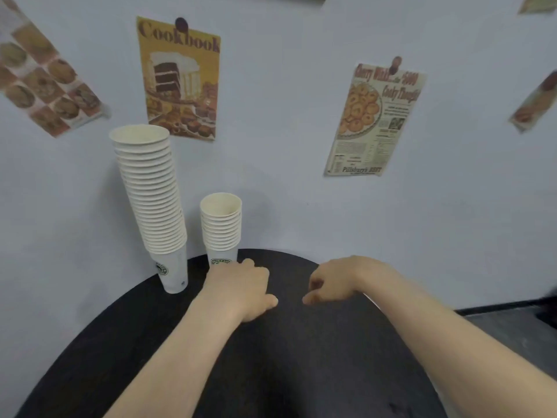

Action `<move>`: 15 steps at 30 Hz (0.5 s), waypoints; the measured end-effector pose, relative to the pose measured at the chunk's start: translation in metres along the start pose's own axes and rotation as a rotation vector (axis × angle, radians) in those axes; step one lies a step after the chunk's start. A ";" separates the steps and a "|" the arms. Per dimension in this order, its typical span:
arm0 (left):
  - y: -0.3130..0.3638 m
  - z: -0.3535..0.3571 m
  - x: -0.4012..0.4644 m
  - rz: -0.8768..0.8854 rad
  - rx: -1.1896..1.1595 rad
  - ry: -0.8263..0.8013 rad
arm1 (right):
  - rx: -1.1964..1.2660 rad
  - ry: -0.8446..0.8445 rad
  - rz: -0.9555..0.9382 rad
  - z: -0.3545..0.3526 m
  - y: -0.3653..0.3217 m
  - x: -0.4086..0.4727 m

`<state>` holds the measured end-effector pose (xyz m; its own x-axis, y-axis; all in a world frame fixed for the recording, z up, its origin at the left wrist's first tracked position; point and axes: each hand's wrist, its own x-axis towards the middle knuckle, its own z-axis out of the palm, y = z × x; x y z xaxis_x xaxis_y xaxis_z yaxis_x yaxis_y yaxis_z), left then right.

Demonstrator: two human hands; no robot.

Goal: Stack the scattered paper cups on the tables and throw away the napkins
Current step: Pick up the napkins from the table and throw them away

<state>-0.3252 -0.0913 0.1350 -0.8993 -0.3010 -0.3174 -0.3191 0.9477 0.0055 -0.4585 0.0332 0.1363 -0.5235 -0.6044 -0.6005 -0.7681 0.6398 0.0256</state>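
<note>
Gripping the base of the short cup stack (221,227) with my left hand (241,289) — fingers wrapped round the bottom cup, thumb out toward the table middle. Stack stands upright at the far edge of the dark round table (271,357), close to the wall. Just beside it on the left is the tall cup stack (150,191), leaning a bit away from me, bottom cup on the table, the two stacks near but not touching.

My right hand (334,282) hovers over the table, fingers loosely curled, holding nothing.

Step in hand, as I judge it: stacking is nearly done on this table — no loose cups visible, no napkins in view either. Next move probably lifts the short stack and drops it into the tall one, or just squares it up. That calls for steadying the tall stack with my free right hand, since the lean looks tippy.

Wall (286,191) behind is pale blue, with a Cookbook poster (179,79) and a cookie advert (373,122) pinned up.
</note>
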 end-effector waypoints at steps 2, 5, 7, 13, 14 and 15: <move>0.036 -0.014 -0.021 0.088 0.054 -0.037 | 0.006 0.065 0.069 0.014 0.012 -0.052; 0.094 -0.023 -0.051 0.192 0.073 0.005 | 0.029 0.170 0.159 0.041 0.041 -0.130; 0.138 -0.024 -0.074 0.268 0.089 0.034 | 0.084 0.193 0.229 0.067 0.062 -0.185; 0.289 -0.008 -0.165 0.578 0.133 -0.037 | 0.172 0.196 0.444 0.171 0.109 -0.359; 0.315 -0.004 -0.181 0.636 0.136 -0.043 | 0.175 0.181 0.488 0.190 0.114 -0.389; 0.341 0.000 -0.196 0.692 0.137 -0.038 | 0.186 0.163 0.530 0.207 0.119 -0.417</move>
<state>-0.2573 0.2907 0.1987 -0.8700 0.3773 -0.3175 0.3652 0.9256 0.0994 -0.2555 0.4595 0.2245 -0.8800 -0.2352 -0.4126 -0.3161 0.9385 0.1391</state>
